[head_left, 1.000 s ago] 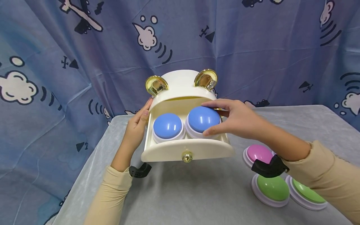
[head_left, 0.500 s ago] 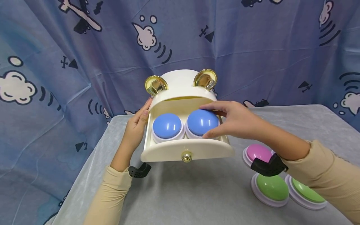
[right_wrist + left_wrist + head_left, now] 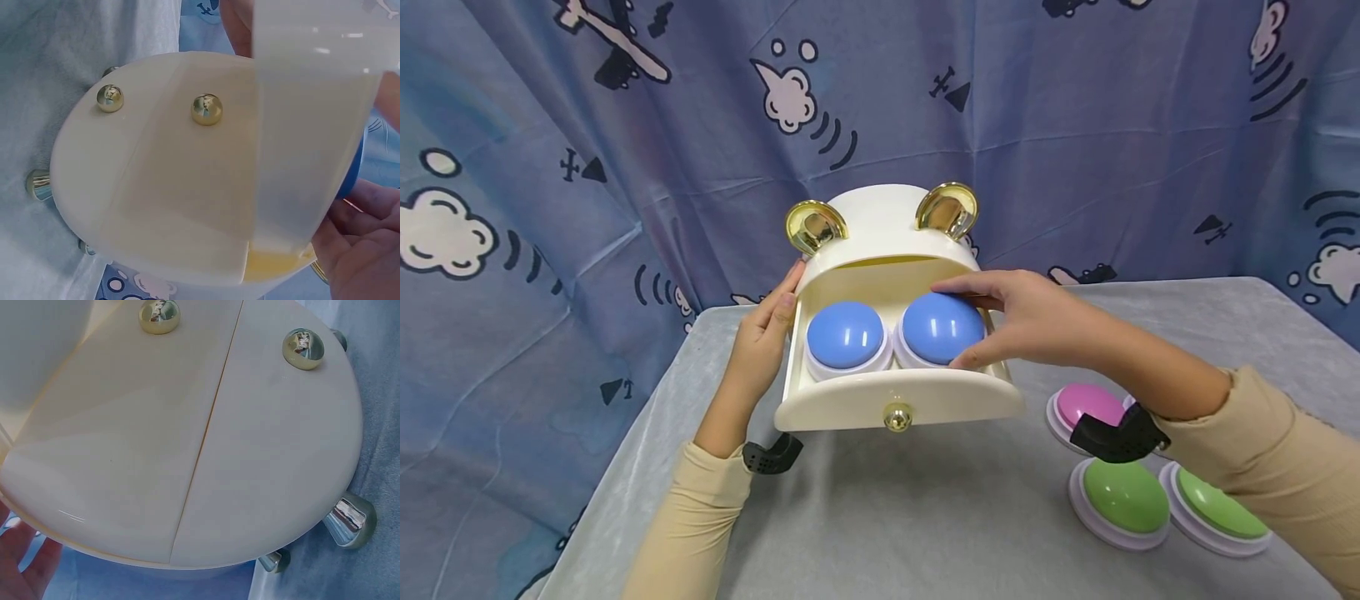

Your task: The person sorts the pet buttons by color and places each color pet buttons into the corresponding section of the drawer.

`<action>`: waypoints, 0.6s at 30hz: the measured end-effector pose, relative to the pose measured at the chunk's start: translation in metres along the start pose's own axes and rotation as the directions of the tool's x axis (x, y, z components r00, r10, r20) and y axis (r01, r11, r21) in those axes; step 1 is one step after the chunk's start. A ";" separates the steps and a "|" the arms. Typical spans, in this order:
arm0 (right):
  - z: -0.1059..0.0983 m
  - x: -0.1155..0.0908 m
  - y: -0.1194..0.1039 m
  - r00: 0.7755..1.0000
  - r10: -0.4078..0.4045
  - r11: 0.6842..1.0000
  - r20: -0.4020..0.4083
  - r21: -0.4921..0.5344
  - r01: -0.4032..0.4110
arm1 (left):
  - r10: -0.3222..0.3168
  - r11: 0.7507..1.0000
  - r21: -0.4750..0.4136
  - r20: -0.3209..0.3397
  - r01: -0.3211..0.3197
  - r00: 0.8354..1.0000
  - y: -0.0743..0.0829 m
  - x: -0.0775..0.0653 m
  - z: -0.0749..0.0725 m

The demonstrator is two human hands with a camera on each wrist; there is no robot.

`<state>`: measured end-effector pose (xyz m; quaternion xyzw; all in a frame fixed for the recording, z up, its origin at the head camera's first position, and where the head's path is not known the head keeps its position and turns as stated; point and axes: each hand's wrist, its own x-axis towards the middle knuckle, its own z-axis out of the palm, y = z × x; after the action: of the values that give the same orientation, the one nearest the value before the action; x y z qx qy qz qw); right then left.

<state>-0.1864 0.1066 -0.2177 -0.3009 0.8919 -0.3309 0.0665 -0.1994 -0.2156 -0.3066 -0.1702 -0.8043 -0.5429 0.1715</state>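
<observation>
A white storage box (image 3: 880, 218) with gold ears stands on the table, its top drawer (image 3: 850, 406) pulled out. Two blue-domed push buttons sit side by side in that drawer: the left blue push button (image 3: 846, 335) and the right blue push button (image 3: 943, 328). My right hand (image 3: 1037, 321) holds the right one, thumb at its front and fingers at its back; part of the blue dome shows beside my hand in the right wrist view. My left hand (image 3: 762, 337) rests against the box's left side with fairly straight fingers (image 3: 42, 565).
On the grey table (image 3: 940, 508) to the right lie a pink push button (image 3: 1084, 403) and two green push buttons (image 3: 1126, 497), partly behind my right forearm. Lower drawers with gold knobs (image 3: 304, 349) are closed. A blue patterned curtain (image 3: 880, 100) hangs behind.
The right blue push button has settled lower and flatter in the drawer, with my right hand still on it. My left hand and the box have hardly moved.
</observation>
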 end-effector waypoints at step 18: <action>0.002 0.000 0.003 0.999 -0.042 0.997 -0.002 0.063 0.042 | -0.004 1.000 -0.010 0.002 0.004 1.000 -0.001 0.001 0.000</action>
<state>-0.1872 0.1079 -0.2211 -0.3172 0.8745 -0.3605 0.0686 -0.2005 -0.2157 -0.3069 -0.1701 -0.8020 -0.5472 0.1687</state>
